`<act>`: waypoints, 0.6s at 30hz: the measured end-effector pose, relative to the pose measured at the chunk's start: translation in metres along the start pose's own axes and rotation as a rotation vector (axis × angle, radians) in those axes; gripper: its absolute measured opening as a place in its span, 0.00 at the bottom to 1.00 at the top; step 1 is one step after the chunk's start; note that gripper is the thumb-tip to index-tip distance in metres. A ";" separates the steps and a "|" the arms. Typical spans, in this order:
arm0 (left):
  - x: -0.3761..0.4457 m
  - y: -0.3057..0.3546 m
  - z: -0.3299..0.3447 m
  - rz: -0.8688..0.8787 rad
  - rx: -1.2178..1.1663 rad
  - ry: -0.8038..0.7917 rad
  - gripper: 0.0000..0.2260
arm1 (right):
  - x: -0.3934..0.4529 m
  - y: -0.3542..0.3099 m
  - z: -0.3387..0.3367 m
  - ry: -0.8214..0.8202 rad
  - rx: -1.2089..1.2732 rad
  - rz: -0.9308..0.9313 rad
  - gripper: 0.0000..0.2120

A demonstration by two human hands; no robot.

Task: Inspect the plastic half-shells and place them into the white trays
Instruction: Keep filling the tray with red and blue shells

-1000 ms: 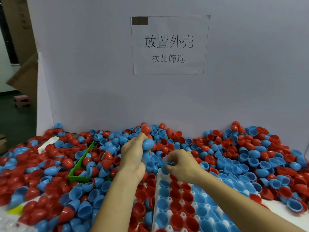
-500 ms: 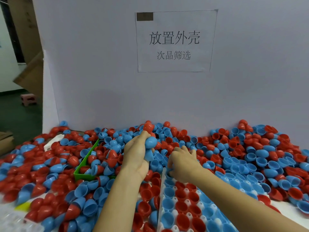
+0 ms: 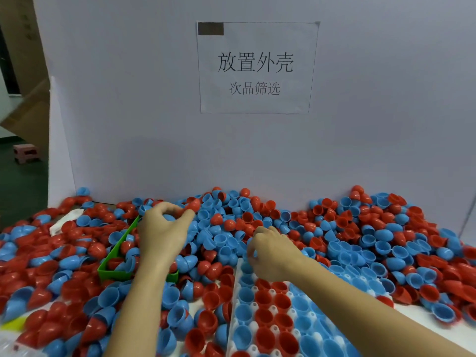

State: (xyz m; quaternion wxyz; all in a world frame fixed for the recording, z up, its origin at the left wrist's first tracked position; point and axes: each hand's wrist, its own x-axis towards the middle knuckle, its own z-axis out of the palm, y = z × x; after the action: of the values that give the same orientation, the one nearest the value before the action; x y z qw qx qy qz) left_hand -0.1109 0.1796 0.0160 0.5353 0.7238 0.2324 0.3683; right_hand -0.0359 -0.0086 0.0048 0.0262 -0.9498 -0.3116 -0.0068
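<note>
Left hand (image 3: pixel 164 228): at 10 o'clock from frame centre-bottom, above the far end of the green bin (image 3: pixel 113 269); fingers curled around a blue half-shell (image 3: pixel 168 217), only a sliver of blue visible between fingers and thumb. A red half-shell (image 3: pixel 193 204) just beside the fingertips; contact cannot be confirmed.

Right hand (image 3: pixel 273 251): at 12 o'clock from the white tray (image 3: pixel 238 284), over its far edge; fingers curled downward into the pile. Small patches of blue visible at the fingertips; whether these are gripped or merely lying beneath cannot be told.

Hands apart, separated by loose shells.

Half-shells (image 3: pixel 360 240): red and blue, heaped across the whole work surface from 9 o'clock to 3 o'clock, banked against the white backboard (image 3: pixel 386 124). Some open side up, others dome up.

White tray: at 6 o'clock, running from the right wrist toward the near edge; pockets filled with red and blue shells, open side up, in columns. Right forearm crossing its right portion.

Green bin: at 8 o'clock from the left hand, partly hidden by the left forearm, holding a few red and blue shells.

Paper notice (image 3: pixel 257 68): fixed on the backboard at 12 o'clock, printed with dark characters.
</note>
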 end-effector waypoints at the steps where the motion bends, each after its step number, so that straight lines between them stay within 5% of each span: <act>1: 0.003 -0.003 -0.006 0.032 0.058 0.022 0.09 | -0.004 0.003 -0.003 0.051 0.044 -0.007 0.13; 6: 0.009 -0.019 -0.005 0.149 0.355 0.052 0.07 | -0.037 0.042 -0.023 0.286 0.254 0.078 0.13; 10: 0.005 -0.029 0.011 0.115 0.666 -0.098 0.08 | -0.089 0.089 -0.033 0.405 0.383 0.194 0.10; 13: 0.001 -0.027 0.018 0.008 0.887 -0.261 0.15 | -0.136 0.120 -0.030 0.436 0.435 0.333 0.13; 18: -0.012 -0.010 0.025 0.099 0.985 -0.311 0.25 | -0.185 0.143 -0.001 0.476 0.572 0.547 0.15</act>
State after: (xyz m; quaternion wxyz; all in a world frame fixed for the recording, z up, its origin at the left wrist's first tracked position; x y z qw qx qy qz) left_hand -0.0983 0.1593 -0.0005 0.1412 0.9462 0.2616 0.1281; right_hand -0.1000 -0.2335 -0.0065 0.3590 -0.9238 -0.0241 -0.1312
